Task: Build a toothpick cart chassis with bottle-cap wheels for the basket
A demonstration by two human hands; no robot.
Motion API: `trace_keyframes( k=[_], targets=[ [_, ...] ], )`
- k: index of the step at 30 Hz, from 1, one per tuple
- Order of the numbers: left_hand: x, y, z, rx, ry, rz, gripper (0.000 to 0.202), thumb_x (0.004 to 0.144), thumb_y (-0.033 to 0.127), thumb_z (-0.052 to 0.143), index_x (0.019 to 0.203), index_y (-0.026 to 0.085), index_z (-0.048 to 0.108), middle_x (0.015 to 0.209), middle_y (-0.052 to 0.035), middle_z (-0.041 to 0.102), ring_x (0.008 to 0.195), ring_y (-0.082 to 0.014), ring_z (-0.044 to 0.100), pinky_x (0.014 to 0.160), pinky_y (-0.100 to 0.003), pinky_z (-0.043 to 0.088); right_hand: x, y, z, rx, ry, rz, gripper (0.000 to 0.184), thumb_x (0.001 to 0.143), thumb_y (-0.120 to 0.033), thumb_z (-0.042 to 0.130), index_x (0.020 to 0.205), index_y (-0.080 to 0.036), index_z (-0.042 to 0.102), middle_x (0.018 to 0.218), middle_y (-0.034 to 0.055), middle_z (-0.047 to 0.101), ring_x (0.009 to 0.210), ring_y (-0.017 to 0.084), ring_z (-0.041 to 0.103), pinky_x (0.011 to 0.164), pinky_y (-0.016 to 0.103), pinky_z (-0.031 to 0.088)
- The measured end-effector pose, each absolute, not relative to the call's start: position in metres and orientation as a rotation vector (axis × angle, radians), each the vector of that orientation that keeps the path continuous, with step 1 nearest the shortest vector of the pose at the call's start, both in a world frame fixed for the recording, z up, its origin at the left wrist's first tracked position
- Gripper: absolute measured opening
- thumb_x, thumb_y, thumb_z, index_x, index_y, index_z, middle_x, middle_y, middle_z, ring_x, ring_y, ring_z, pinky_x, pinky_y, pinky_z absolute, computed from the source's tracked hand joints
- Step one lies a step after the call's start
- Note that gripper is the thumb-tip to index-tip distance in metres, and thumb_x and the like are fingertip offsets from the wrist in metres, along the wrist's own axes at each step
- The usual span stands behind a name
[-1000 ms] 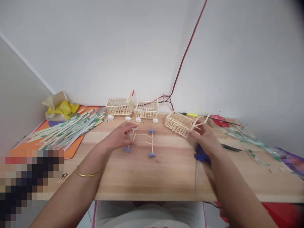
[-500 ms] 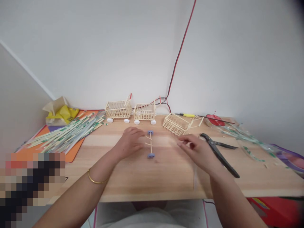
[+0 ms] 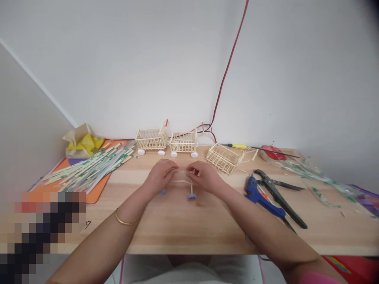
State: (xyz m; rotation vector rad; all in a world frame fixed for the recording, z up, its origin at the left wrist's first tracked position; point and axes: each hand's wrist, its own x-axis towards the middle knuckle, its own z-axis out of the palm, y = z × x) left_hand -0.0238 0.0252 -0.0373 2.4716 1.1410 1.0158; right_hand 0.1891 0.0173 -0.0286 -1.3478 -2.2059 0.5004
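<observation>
Between my hands is a small frame of thin wooden sticks with grey-blue wheels. One wheel shows below my right fingers, and another wheel peeks out under my left hand. My left hand is closed around the left side of the frame, its fingertips partly hidden. My right hand pinches the right side near the axle stick. The far wheels are hidden behind my hands.
Behind stand two stick carts with white wheels; a stick basket lies tilted. Wrapped sticks cover the left. At right lie a blue glue gun, dark-handled pliers and plastic wrappers.
My right hand has moved left to the stick frame, and my left hand has closed onto its other side. The blue glue gun now shows where my right forearm was. The view shifted slightly.
</observation>
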Motion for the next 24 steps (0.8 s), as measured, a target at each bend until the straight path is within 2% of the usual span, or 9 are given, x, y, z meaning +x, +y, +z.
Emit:
trace_keyframes(
  k=[6,17,24],
  targets=[
    [-0.0237,0.0276,-0.0385,2.435,1.149,0.988,0.013,0.087,0.019,0.052,0.089,0.018,0.065,0.091,-0.0064,0.070,0.089,-0.0191,0.062,0.083,-0.036,0.048,0.1811,0.0211,-0.0204,-1.369,-2.298,0.455,0.006,0.080,-0.022,0.066,0.084,-0.017,0.067,0.082,0.0036,0.066,0.069,0.013,0.057,0.065,0.025,0.040],
    [-0.0240,0.0269,-0.0375,2.408,1.181,1.021,0.013,0.088,0.021,0.053,0.088,0.018,0.065,0.093,-0.0065,0.069,0.091,-0.0191,0.061,0.084,-0.035,0.048,0.1808,0.0245,-0.0266,-1.254,-2.340,0.386,0.007,0.082,-0.015,0.060,0.078,-0.016,0.066,0.080,0.0044,0.065,0.073,0.014,0.058,0.068,0.025,0.041],
    [-0.0247,0.0264,-0.0373,2.433,1.120,0.938,0.019,0.090,0.022,0.049,0.091,0.018,0.067,0.091,-0.0065,0.069,0.088,-0.0184,0.061,0.081,-0.033,0.047,0.1889,0.0263,-0.0288,-1.269,-2.334,0.433,0.012,0.085,-0.029,0.064,0.088,-0.018,0.068,0.084,0.0056,0.069,0.074,0.016,0.061,0.069,0.027,0.042]
  ],
)
